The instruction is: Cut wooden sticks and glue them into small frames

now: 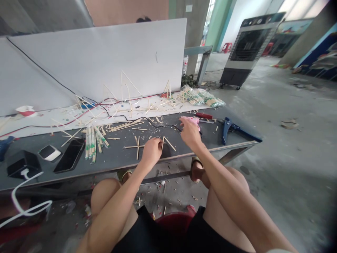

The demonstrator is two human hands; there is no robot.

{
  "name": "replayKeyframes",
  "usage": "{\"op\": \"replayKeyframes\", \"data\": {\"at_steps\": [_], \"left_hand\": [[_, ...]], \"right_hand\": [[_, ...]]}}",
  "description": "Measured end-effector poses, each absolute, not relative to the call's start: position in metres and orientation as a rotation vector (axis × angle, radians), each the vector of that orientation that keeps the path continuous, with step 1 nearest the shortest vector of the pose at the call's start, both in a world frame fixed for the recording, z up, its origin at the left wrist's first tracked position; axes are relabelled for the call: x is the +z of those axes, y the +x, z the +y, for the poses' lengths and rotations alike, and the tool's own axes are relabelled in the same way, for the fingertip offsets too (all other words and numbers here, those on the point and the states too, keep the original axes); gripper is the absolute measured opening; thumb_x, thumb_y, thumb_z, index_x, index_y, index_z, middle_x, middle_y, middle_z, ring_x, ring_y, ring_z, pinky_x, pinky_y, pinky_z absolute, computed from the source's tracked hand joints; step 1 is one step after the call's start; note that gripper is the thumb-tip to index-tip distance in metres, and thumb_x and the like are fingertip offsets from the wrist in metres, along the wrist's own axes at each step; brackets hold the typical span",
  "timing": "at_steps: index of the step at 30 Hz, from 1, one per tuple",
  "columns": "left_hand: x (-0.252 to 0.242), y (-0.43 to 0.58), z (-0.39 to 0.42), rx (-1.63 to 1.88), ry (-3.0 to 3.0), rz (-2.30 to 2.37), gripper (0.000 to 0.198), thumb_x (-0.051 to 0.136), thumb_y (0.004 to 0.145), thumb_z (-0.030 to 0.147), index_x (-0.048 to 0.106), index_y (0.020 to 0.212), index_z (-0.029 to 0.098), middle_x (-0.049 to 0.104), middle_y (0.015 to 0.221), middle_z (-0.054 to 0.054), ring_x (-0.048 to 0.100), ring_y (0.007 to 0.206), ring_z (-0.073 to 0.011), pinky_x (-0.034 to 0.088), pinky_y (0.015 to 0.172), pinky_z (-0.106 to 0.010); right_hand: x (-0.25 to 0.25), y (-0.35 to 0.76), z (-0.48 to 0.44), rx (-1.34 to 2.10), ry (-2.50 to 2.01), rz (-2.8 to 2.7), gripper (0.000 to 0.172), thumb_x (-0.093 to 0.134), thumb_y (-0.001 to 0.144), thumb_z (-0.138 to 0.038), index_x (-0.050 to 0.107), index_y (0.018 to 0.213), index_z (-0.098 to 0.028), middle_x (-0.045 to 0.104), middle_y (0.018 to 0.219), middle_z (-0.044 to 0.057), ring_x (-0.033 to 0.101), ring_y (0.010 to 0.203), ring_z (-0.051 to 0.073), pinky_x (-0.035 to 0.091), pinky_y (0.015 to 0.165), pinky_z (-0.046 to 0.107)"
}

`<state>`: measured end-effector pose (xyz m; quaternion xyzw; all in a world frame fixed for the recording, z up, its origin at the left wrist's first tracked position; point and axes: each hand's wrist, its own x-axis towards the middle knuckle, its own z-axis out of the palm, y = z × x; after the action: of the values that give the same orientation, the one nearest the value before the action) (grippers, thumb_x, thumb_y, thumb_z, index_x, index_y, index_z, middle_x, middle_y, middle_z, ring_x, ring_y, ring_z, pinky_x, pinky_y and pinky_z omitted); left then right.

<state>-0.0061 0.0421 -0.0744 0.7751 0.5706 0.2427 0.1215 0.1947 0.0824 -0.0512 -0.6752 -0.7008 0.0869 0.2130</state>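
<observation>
My left hand (152, 151) is closed in a pinch at the near part of the grey table. Between its fingertips is one leg of a V-shaped pair of joined wooden sticks (170, 144), its point facing away from me. Just left of that hand lies a cross of glued sticks (137, 147). Farther right, my right hand (191, 133) is bent over a pink glue gun (194, 120). Its fingers appear closed on the gun, though the palm side is hidden. A black cord runs left from near the gun.
Bundled sticks (91, 144), a phone (70, 155) and a black box (23, 164) lie left. Behind are loose sticks (126, 125), stick frames (129, 95) and bagged sticks (201, 96). A red-handled screwdriver (204, 115) and blue cutter (226, 130) lie right.
</observation>
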Motion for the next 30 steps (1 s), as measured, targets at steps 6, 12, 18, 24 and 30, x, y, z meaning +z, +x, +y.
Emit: {"op": "replayKeyframes", "data": {"at_steps": [6, 12, 18, 24, 30], "left_hand": [[-0.069, -0.009, 0.042, 0.908, 2.23, 1.605, 0.016, 0.059, 0.088, 0.011, 0.073, 0.082, 0.018, 0.072, 0.084, -0.007, 0.066, 0.075, -0.0193, 0.049, 0.074, -0.03], [-0.061, -0.011, 0.041, 1.113, 2.043, 1.503, 0.009, 0.062, 0.087, 0.016, 0.071, 0.085, 0.018, 0.072, 0.077, -0.003, 0.064, 0.065, -0.0154, 0.047, 0.065, -0.026], [-0.062, -0.013, 0.048, 1.257, 1.826, 1.493, 0.007, 0.065, 0.085, 0.023, 0.07, 0.087, 0.018, 0.068, 0.067, 0.0, 0.062, 0.058, -0.0135, 0.047, 0.061, -0.024], [-0.061, -0.016, 0.053, 1.305, 1.807, 1.513, 0.015, 0.066, 0.086, 0.033, 0.07, 0.082, 0.019, 0.066, 0.063, 0.0, 0.061, 0.058, -0.0139, 0.046, 0.059, -0.024], [-0.067, -0.018, 0.06, 1.331, 1.822, 1.534, 0.011, 0.062, 0.087, 0.027, 0.068, 0.085, 0.019, 0.064, 0.061, 0.001, 0.06, 0.056, -0.0137, 0.046, 0.059, -0.024]], "right_hand": [[-0.047, 0.245, 0.097, 0.161, -2.238, -1.572, 0.051, 0.056, 0.089, -0.049, 0.068, 0.116, -0.007, 0.066, 0.117, 0.026, 0.063, 0.109, 0.037, 0.046, 0.088, 0.04], [-0.059, 0.259, 0.112, 0.378, -2.213, -1.643, 0.039, 0.065, 0.08, -0.037, 0.073, 0.103, -0.006, 0.072, 0.105, 0.024, 0.067, 0.103, 0.034, 0.047, 0.084, 0.037], [-0.055, 0.254, 0.096, 0.815, -1.607, -1.165, 0.034, 0.066, 0.075, -0.034, 0.065, 0.102, -0.014, 0.071, 0.081, 0.007, 0.065, 0.069, 0.018, 0.049, 0.065, 0.028], [-0.045, 0.243, 0.079, 0.998, -1.238, -1.097, 0.046, 0.078, 0.066, -0.053, 0.063, 0.092, -0.017, 0.053, 0.059, -0.005, 0.05, 0.052, 0.01, 0.046, 0.054, 0.024], [-0.045, 0.24, 0.071, 1.062, -1.323, -1.286, 0.047, 0.077, 0.068, -0.054, 0.067, 0.097, -0.018, 0.065, 0.072, 0.0, 0.053, 0.054, 0.012, 0.037, 0.045, 0.022]]}}
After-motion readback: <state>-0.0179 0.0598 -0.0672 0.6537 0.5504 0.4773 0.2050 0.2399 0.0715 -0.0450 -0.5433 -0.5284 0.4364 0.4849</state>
